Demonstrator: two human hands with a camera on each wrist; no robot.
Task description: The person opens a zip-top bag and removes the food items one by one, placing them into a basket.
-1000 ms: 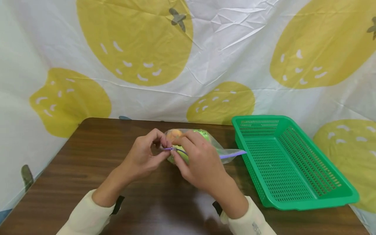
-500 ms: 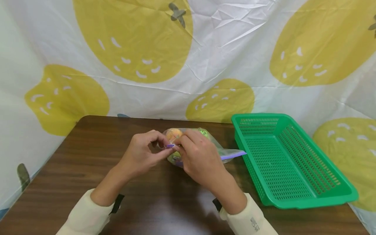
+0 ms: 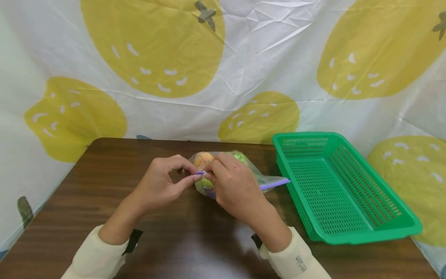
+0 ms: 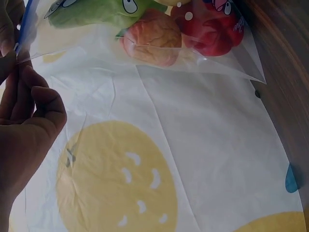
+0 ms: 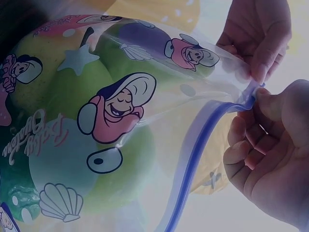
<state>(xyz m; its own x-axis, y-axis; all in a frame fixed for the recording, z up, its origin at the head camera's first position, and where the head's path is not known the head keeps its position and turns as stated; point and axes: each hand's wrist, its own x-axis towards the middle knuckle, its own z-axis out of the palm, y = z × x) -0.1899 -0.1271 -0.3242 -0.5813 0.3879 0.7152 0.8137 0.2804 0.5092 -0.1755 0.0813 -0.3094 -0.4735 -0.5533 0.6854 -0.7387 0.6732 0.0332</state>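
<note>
A clear zip bag (image 3: 266, 182) with a purple zip strip lies on the table, holding toy-like produce. In the left wrist view a red pepper (image 4: 212, 29), a wrinkled orange-pink fruit (image 4: 152, 38) and a long green piece (image 4: 96, 14) show through it. Cartoon faces and shells are printed on the bag (image 5: 140, 159) in the right wrist view. My left hand (image 3: 162, 184) pinches the zip's left end between thumb and index finger. Right beside it, my right hand (image 3: 237, 186) pinches the same end at a small pale slider (image 5: 256, 92), partly hidden by fingertips.
A green plastic basket (image 3: 355, 236) with slotted walls stands on the right of the brown wooden table (image 3: 87, 205). The zip's far right end reaches close to its left side. A white cloth (image 3: 258, 62) with yellow fruit prints hangs behind the table.
My right fingertips have moved left along the zip to its left end, close against my left fingertips. The dark strip seen between them earlier no longer shows. The basket stays put.
</note>
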